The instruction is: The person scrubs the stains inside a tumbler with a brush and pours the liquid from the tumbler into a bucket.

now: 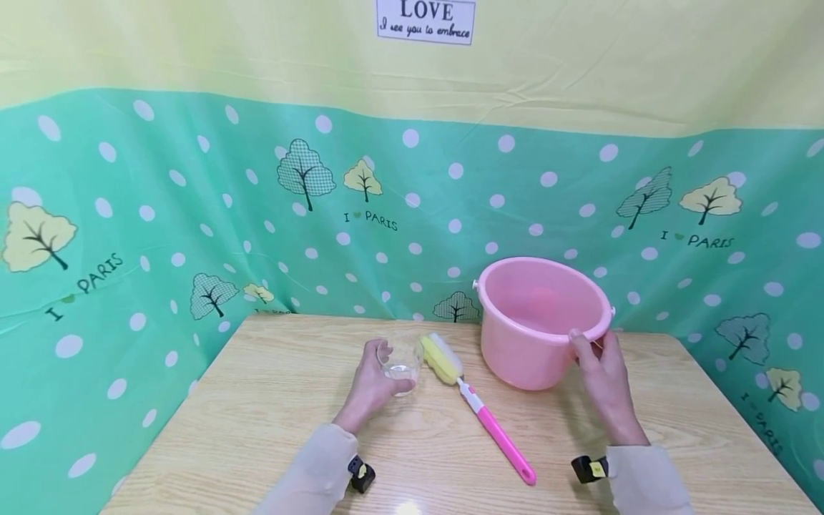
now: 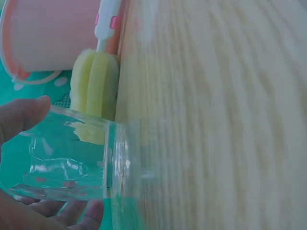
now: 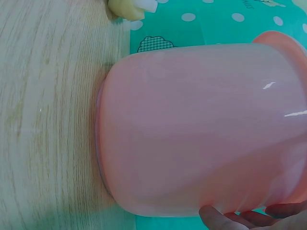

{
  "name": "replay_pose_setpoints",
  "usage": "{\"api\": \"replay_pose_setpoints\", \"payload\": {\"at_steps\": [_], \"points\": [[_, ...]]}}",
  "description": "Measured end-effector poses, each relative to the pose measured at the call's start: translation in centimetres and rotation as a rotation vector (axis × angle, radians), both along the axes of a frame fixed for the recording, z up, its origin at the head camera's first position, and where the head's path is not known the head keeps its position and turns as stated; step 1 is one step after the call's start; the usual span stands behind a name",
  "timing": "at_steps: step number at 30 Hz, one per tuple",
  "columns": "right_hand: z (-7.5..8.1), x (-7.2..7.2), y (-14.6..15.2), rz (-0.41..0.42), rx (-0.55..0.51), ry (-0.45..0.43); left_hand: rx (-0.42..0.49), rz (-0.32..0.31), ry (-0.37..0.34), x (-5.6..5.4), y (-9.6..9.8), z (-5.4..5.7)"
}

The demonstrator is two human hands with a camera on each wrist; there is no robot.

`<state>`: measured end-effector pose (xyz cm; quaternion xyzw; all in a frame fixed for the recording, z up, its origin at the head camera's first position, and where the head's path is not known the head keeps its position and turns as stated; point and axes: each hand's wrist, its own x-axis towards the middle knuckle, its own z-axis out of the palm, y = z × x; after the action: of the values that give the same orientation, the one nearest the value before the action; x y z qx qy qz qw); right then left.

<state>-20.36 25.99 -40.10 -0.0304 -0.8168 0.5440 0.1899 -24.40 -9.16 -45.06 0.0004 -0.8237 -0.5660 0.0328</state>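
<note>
My left hand (image 1: 369, 386) holds a clear glass (image 1: 402, 357) near the middle of the table, thumb on one side and fingers round the other. In the left wrist view the glass (image 2: 72, 158) has its base close over the wood. A pink bucket (image 1: 521, 357) stands upright at the back right. Its rim is gripped at the right front by my right hand (image 1: 605, 383), thumb on top and fingers against the outer wall. Between glass and bucket lies a cleaning brush (image 1: 498, 433) with a yellow and white sponge head and a pink and white handle.
The light wood table (image 1: 257, 429) meets a green and yellow patterned curtain (image 1: 212, 186) at the back and sides. The sponge head (image 1: 443, 357) lies right beside the glass. A black wrist camera (image 1: 362, 474) sits on my left sleeve.
</note>
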Motion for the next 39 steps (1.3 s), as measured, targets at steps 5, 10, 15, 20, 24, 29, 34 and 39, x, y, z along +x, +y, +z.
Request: {"api": "replay_pose_setpoints", "payload": {"at_steps": [5,10,15,20,24,29,34,39], "points": [[0.1,0.1,0.1,-0.004,0.003,-0.002,0.001,-0.004,0.009,0.0,0.1,0.0],[0.2,0.1,0.2,-0.019,0.001,-0.017,-0.008,-0.002,0.009,0.0,0.1,0.0],[0.3,0.2,0.1,-0.022,0.001,-0.019,-0.003,-0.008,0.009,-0.1,0.0,-0.1],[0.1,0.1,0.2,-0.015,0.003,-0.003,0.005,-0.011,0.007,-0.1,0.0,-0.2],[-0.1,0.0,0.4,0.000,0.007,0.017,0.007,-0.009,-0.001,-0.2,0.0,-0.2],[0.0,0.0,0.4,-0.006,0.010,0.009,0.010,-0.017,-0.008,0.0,-0.1,-0.1],[0.0,0.1,0.4,-0.007,0.018,0.001,-0.022,-0.015,-0.006,0.3,-0.4,0.3],[0.0,0.4,0.4,0.006,0.032,-0.004,-0.066,-0.005,-0.020,0.9,-0.9,1.0]]}}
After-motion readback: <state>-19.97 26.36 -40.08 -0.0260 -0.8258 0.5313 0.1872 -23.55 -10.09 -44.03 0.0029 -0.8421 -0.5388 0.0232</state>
